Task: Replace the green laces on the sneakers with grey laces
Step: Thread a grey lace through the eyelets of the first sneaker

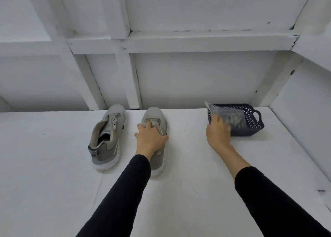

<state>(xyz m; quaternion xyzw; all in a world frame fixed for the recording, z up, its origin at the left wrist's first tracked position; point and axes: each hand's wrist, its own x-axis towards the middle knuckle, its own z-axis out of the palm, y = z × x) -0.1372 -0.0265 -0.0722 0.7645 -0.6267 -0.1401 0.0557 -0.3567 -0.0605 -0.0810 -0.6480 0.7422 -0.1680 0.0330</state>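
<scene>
Head view: left hand (150, 138) grips the right-hand sneaker (155, 127) over its tongue, fingers curled round the upper; other sneaker (107, 138) stands just beside on the desk (53, 183). Right hand (217, 132) pinches a clear bag (227, 117) (grey laces inside, probably) at the dark basket (254, 122). No green laces visible. Best lift the bag clear before pulling.

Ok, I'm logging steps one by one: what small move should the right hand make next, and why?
Probably lift the clear packet out of the dark basket and bring it toward the sneakers. The right hand grips the packet, which holds something greyish, perhaps the laces. The left hand grips the right sneaker; neither it nor the left sneaker shows laces.
</scene>
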